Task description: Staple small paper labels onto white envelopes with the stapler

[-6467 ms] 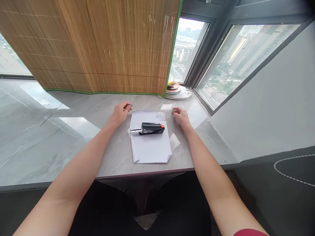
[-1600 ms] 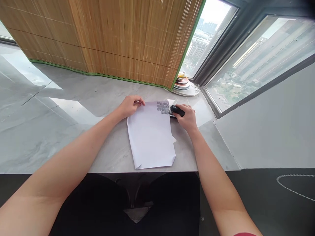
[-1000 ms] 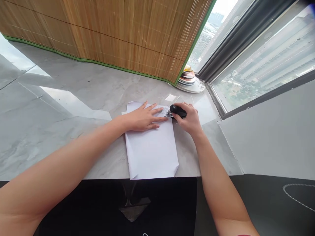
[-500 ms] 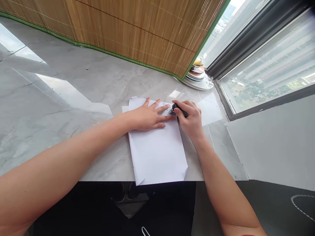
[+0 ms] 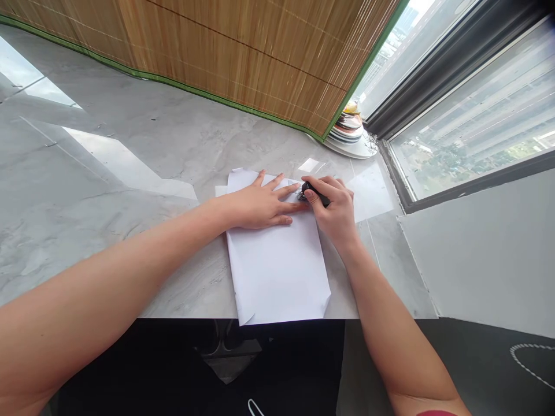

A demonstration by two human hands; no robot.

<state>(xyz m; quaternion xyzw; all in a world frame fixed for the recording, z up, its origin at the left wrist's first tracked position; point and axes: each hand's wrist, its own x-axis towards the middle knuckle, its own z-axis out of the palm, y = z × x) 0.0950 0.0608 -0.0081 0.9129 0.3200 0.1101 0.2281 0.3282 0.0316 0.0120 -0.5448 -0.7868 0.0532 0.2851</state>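
A white paper packet [image 5: 280,271] lies on the grey marbled counter, its lower end reaching just past the front edge. Spread flat across its upper part is my left hand [image 5: 260,205], fingers apart. My right hand [image 5: 333,208] is closed round a small black tool [image 5: 315,193] at the packet's upper right corner. The tool's metallic front end sits by the tips of my left fingers, next to small dark marks on the paper. What the tool is exactly, I cannot tell.
Behind, a bamboo blind [image 5: 225,52] with green edging hangs over the marbled counter [image 5: 165,138]. Stacked plates [image 5: 351,138] stand in the corner by the window [image 5: 472,115]. A white panel [image 5: 485,248] is at the right.
My right hand and the black tool have shifted very slightly to the left. My left hand and the packet stay where they were.
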